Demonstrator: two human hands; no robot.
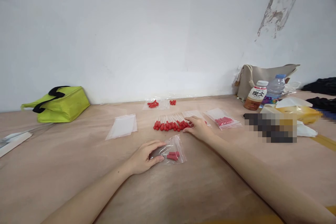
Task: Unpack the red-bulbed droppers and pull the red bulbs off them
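My left hand [148, 155] lies at the left edge of a clear zip bag [181, 148], the thumb and fingers curved around its plastic. Inside this bag are a few red pieces [172, 155]. Beyond it, thin pale sticks with rounded red tips [168, 125] lie side by side in a row, tips towards me. At the row's right end my right hand [198, 128] has thumb and forefinger around the last red tips; its other fingers are partly hidden.
Flat clear bags [122, 126] lie left of the row. To the right sits a filled zip bag [222, 119]. Small bags with red pieces [153, 104] rest near the wall. A green bag [64, 105] stands left; a brown drink bottle [256, 96] and a water bottle [275, 89] stand right.
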